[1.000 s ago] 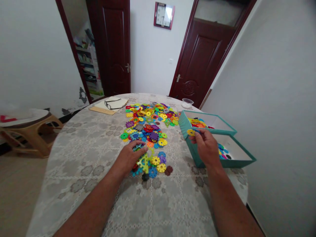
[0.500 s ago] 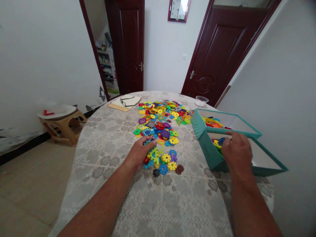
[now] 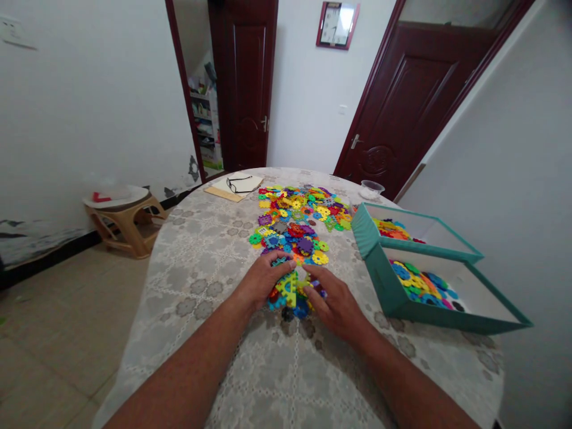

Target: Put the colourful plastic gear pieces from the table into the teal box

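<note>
Well to the left of the teal box [image 3: 379,283], the glasses [image 3: 236,185] lie on papers on the table [image 3: 201,351]. Nearer to the box, the left hand [image 3: 261,279] has its fingers bent around a teal piece [image 3: 280,261]. Next comes the small pile of plastic pieces [image 3: 290,292], also left of the box. Between this pile and the box is the right hand [image 3: 337,301], thumb and forefinger a little apart, with nothing visible between them. Inside the box lie more coloured pieces [image 3: 422,285].

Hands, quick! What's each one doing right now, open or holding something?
Left hand: curled around a teal piece; can't tell if it's gripping.
Right hand: open, right by the colorful pieces.
</note>
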Demonstrator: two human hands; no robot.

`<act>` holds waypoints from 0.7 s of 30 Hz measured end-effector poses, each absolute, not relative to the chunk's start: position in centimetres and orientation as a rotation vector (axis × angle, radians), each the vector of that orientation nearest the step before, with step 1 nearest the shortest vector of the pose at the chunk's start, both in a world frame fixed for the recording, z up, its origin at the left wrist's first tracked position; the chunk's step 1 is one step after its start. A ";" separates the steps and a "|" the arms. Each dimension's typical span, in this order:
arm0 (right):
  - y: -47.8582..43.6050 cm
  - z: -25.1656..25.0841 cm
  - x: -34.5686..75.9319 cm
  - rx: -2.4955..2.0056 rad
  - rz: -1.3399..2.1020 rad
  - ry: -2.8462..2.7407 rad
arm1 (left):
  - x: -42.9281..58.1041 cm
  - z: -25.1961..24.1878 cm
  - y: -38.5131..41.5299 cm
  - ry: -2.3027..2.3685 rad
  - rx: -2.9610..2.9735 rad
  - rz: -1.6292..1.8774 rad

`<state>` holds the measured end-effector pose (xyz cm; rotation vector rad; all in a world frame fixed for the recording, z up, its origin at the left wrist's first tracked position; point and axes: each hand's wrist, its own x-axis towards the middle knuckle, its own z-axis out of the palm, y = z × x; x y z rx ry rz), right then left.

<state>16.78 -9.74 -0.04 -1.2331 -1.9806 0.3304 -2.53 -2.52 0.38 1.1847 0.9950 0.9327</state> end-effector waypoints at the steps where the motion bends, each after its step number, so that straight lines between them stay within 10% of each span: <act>1: -9.8 -0.3 16.4 -1.211 0.391 -1.974 | -2.5 0.3 -2.6 1.018 1.240 0.940; 21: -10.2 -1.2 15.5 -1.110 -0.030 -2.127 | -1.8 0.4 -2.8 1.230 1.272 1.115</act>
